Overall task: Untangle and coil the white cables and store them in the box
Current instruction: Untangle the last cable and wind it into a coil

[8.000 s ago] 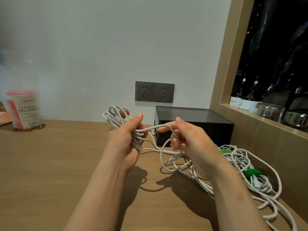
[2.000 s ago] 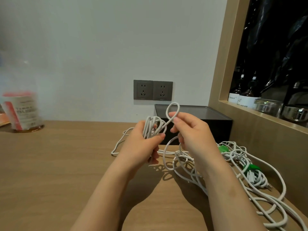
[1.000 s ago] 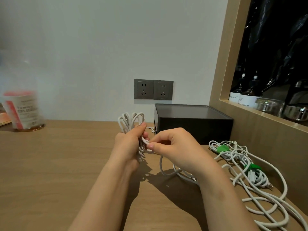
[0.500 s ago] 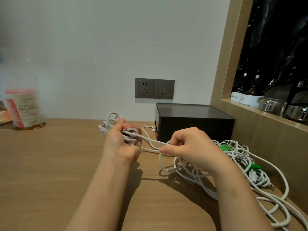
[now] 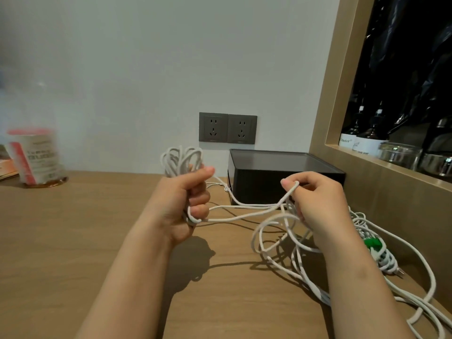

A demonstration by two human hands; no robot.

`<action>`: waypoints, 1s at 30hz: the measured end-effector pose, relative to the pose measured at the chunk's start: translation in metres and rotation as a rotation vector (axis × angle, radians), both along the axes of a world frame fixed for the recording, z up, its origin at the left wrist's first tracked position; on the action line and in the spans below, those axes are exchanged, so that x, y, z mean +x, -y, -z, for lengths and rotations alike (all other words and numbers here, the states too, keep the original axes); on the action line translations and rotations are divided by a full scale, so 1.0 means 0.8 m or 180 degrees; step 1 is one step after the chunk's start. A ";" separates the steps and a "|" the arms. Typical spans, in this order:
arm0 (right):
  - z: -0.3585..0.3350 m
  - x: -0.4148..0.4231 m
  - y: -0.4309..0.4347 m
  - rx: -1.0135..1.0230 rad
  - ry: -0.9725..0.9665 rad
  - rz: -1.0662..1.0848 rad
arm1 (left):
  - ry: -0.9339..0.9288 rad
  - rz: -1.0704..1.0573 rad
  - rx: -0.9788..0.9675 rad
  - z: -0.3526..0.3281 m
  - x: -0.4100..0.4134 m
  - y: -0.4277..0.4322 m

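Left hand [image 5: 182, 199] grips coiled white cable bundle [image 5: 182, 161] at frame centre; right hand [image 5: 315, 199] pinches loose strand [image 5: 244, 217] over wooden surface [image 5: 73, 241].

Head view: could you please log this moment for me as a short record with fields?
Left grip: fingers curled round a coiled bundle of white cable, its loops standing above the fist
Right grip: pinches a loose white cable strand stretched towards the left grip
Black rectangular box: on the wooden table, against the wall, behind both hands
Tangled white cables: lying on the table at right, with green ties on them
Box contents: cannot tell
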State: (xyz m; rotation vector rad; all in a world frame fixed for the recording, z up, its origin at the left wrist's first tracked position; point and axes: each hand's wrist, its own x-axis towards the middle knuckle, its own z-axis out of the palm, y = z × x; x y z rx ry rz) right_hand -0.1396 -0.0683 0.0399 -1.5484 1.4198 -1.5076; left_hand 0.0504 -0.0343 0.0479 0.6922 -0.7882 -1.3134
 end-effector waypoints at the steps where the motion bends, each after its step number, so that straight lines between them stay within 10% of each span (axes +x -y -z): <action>1: 0.000 -0.001 0.000 0.0064 0.0206 -0.0053 | 0.0404 -0.0091 -0.0063 0.001 -0.001 -0.001; 9: -0.009 0.018 -0.006 0.0063 0.1227 -0.0565 | 0.2425 -0.0075 -0.0362 0.002 -0.023 -0.012; 17: 0.002 0.027 -0.005 -0.0210 0.0615 -0.0407 | 0.3652 0.0368 -0.0170 0.020 -0.041 -0.002; 30: 0.006 0.026 -0.001 -0.0188 0.0545 -0.0719 | 0.3124 0.0028 0.0056 0.033 -0.032 0.009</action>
